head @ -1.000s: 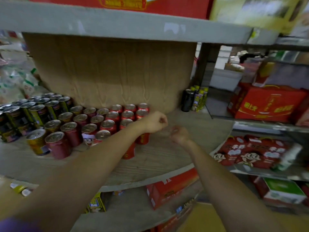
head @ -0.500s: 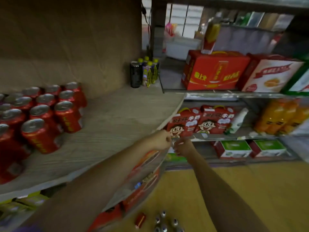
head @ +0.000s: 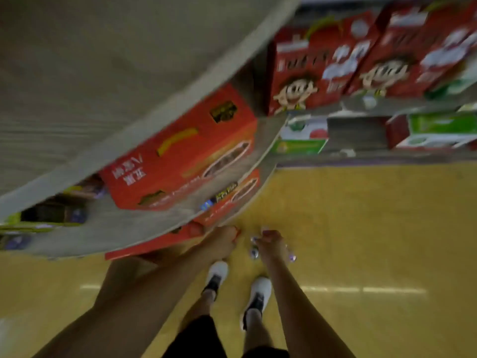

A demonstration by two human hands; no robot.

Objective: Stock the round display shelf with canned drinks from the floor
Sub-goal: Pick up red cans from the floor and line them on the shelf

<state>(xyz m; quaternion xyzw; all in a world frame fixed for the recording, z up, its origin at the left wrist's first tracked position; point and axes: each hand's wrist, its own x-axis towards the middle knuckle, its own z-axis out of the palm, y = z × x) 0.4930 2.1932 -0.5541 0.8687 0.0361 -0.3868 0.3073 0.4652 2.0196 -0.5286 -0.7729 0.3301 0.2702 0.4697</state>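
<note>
Both hands reach down to the cans on the floor. The left hand and right hand look curled, but blur hides any grip. Next, each should grab a can.

White Chinese characters are printed upside down on the red carton under the round shelf — too blurred to be read. The far red boxes bear print — likewise illegible.
</note>
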